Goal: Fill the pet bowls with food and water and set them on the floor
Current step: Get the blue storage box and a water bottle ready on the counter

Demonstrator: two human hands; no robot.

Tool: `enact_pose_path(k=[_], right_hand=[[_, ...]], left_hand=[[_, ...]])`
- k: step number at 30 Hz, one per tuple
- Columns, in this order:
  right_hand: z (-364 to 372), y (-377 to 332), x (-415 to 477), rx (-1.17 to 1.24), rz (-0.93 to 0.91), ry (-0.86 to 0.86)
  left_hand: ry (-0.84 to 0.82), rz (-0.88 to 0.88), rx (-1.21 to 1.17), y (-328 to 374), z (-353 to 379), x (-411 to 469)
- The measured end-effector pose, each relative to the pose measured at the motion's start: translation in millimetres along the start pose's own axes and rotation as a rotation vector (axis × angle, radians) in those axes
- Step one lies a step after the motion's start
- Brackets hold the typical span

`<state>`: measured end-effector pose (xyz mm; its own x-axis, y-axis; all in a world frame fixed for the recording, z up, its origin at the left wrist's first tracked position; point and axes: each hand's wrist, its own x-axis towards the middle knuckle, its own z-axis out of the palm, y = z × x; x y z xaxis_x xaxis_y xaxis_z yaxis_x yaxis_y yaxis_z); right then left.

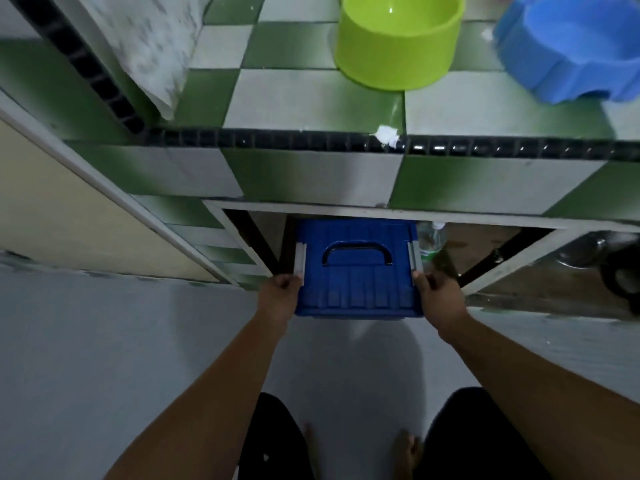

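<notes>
Under the head camera lies one pale floor (104,341), with two legs in black and two bare feet at the bottom edge. Above it stands one table (311,98), tiled in green and white squares with a black trim along its front edge. Below the table top is one open cupboard (381,211) with a white frame.

One blue box (356,282), lid on, sits partly out of the cupboard mouth; whether it rests on the floor or is lifted I cannot tell.

Two bowls stand on the table, well apart from the box and above it. One is the round green bowl (398,53). The other is the wavy-rimmed blue bowl (571,57), to its right and not touching it. Both look empty of food.

Two hands are at the box. The left hand (278,297) grips its left side, fingers curled round the edge. The right hand (438,299) grips its right side the same way.

One clear bottle (429,240) stands inside the cupboard, just beside the box on its right.

The lid has two grey latches, one on each side (300,259) (414,256), and one dark handle (356,252) between them.

One white scrap (386,135) lies on the table's trim.
</notes>
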<state>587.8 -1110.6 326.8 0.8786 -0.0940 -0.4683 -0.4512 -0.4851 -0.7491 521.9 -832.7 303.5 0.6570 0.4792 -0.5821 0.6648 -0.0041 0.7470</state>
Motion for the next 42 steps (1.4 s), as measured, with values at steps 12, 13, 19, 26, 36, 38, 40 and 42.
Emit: enact_pose_path(k=[12,13,19,26,36,38,40,42], right_hand=[[-75,-90,-116,0.029,0.044,-0.094],[-78,-95,-124,0.048,0.057,-0.100],[-86,-96,-168,0.050,0.064,-0.209],[-98,-114,-203,0.111,0.031,-0.285],[-121,-215,-247,0.152,-0.168,-0.288],[-128,-237,-254,0.178,-0.183,-0.307],[-136,-261,-258,0.248,-0.163,-0.352],[-145,-286,-260,0.287,-0.180,-0.398]], left_hand=[[-0.021,-0.047,-0.151,74,-72,-149],[-0.014,-0.049,-0.153,80,-76,-158],[-0.001,-0.093,-0.122,81,-101,-198],[0.055,-0.154,-0.168,87,-122,-241],[0.237,-0.043,-0.368,167,-147,-312],[0.267,-0.010,-0.401,185,-157,-324],[0.291,0.015,-0.425,203,-169,-333],[0.302,0.045,-0.460,218,-179,-339]])
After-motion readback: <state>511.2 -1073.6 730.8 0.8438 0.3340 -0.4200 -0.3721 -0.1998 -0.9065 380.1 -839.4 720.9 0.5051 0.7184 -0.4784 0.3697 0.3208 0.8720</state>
